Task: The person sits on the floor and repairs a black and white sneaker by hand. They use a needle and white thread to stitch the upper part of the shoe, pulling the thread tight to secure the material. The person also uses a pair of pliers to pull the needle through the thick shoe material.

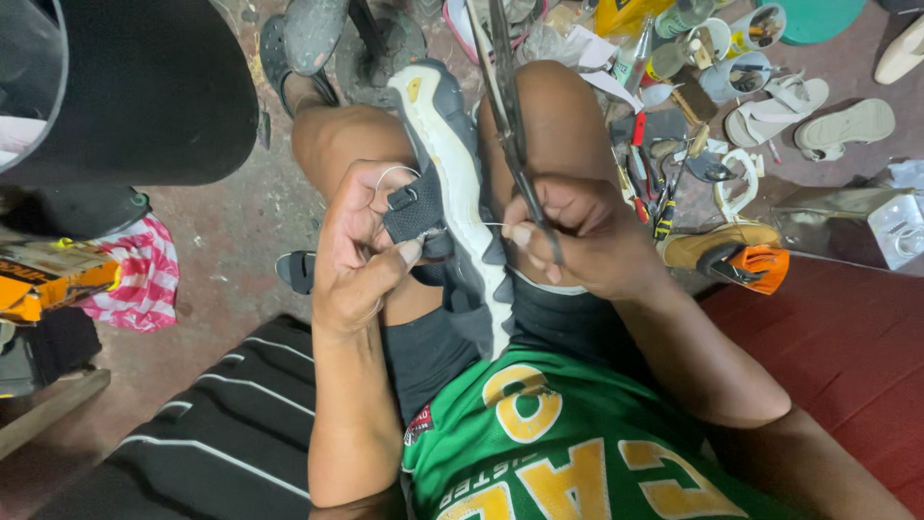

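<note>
Both hands work at a shoe (452, 173) lying sole-up along the person's lap, between the knees. Left hand (361, 246) pinches a black strap (416, 214) with a small ring against the shoe's side, thumb pressed on the fabric. Right hand (577, 236) is closed around scissors (510, 116), whose blades point away past the knee, while its fingertips pinch a thin white thread (493, 225) running to the strap. Tools (654, 183), tins (741, 58) and sandals (818, 116) lie on the floor (231, 241) beyond the right knee.
</note>
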